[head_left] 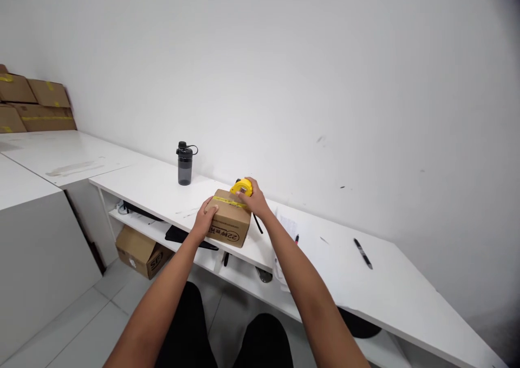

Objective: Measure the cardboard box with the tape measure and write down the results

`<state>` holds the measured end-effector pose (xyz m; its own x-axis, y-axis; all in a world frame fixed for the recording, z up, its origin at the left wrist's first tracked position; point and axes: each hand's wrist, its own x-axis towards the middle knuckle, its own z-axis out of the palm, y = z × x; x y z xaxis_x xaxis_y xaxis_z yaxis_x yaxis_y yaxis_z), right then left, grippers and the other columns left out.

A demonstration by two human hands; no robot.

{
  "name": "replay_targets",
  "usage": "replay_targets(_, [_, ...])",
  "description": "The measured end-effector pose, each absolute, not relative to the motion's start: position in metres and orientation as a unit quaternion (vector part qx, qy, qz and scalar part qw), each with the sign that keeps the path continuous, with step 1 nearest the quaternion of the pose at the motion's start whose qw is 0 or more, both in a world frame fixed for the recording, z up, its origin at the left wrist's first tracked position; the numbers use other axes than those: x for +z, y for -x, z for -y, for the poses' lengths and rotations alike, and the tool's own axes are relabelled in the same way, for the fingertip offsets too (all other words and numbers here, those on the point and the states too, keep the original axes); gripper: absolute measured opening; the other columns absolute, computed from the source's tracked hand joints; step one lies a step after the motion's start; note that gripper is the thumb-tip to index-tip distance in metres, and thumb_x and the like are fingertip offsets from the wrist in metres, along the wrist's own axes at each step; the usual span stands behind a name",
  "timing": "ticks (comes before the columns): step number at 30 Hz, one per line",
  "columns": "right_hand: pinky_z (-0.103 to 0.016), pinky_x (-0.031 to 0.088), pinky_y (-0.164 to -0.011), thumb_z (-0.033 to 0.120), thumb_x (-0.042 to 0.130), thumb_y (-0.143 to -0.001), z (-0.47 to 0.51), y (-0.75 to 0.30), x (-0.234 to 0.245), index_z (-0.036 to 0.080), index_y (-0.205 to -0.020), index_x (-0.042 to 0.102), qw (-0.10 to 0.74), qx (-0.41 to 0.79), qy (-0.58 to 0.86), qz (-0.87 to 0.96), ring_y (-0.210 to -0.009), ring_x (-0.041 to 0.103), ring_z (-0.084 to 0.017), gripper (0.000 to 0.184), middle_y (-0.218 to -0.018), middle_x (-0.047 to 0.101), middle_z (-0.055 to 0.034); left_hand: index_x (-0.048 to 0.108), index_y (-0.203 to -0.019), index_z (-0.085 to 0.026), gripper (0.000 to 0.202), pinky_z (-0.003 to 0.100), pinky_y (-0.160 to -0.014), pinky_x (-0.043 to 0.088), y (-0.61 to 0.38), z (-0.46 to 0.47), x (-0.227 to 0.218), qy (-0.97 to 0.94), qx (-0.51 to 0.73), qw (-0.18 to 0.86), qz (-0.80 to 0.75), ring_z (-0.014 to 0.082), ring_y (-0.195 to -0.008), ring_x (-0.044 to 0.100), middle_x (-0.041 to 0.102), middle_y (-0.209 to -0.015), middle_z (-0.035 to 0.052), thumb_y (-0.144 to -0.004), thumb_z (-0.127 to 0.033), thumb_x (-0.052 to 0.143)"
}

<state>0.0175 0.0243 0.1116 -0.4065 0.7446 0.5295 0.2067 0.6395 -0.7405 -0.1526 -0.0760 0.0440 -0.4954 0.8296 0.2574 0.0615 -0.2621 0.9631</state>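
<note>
Box (233, 212): printed side (226, 235) nearest, long axis unclear | Left hand (204, 220): fingers clasping box's left | Right hand (255, 197): fingers gripping tape measure (244, 185)

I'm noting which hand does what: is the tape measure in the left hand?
No, the right hand holds the tape measure, while the left hand is on the cardboard box.

Stacked cardboard cartons (46, 111) sat at ten o'clock, a dark water bottle (184, 168) stood upright at nine, an SF-marked box (140, 250) rested under the shelf (241, 273) at eight, papers (287, 224) lay at five, a black pen (363, 253) at four.
</note>
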Motion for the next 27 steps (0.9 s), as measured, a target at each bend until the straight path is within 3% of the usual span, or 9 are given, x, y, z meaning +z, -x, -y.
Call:
replay_targets(5, [-0.036,0.047,-0.096,0.046,0.061,-0.082,-0.028,-0.025,0.086,0.023,-0.145,0.033,0.448,0.351,0.297,0.767,-0.108,0.059,-0.021,0.072,-0.13,0.056,-0.009,0.052,-0.137,-0.017,0.061,0.04,-0.104,0.044,0.15,0.074,0.046,-0.415,0.677,0.285,-0.537,0.0266,-0.119,0.058,0.061,-0.133,0.0115,-0.081,-0.041,0.059])
replay_targets(16, [-0.033,0.047,-0.097,0.047,0.063,-0.08,-0.031,-0.023,0.074,0.024,-0.142,0.035,0.512,0.402,0.282,0.705,-0.112,0.057,-0.02,0.072,-0.135,0.052,-0.0087,0.058,-0.133,-0.017,0.054,0.039,-0.11,0.038,0.151,0.071,0.045,-0.432,0.665,0.233,-0.563,0.0267,-0.126,0.053,0.06,-0.136,0.009,-0.083,-0.039,0.057])
replay_targets(27, [-0.034,0.046,-0.099,0.045,0.062,-0.081,-0.029,-0.024,0.077,0.024,-0.141,0.037,0.502,0.401,0.271,0.717,-0.115,0.056,-0.021,0.069,-0.136,0.052,-0.0087,0.058,-0.133,-0.018,0.054,0.039,-0.111,0.038,0.148,0.076,0.051,-0.44,0.657,0.229,-0.568,0.0264,-0.127,0.052,0.06,-0.135,0.0085,-0.084,-0.039,0.054])
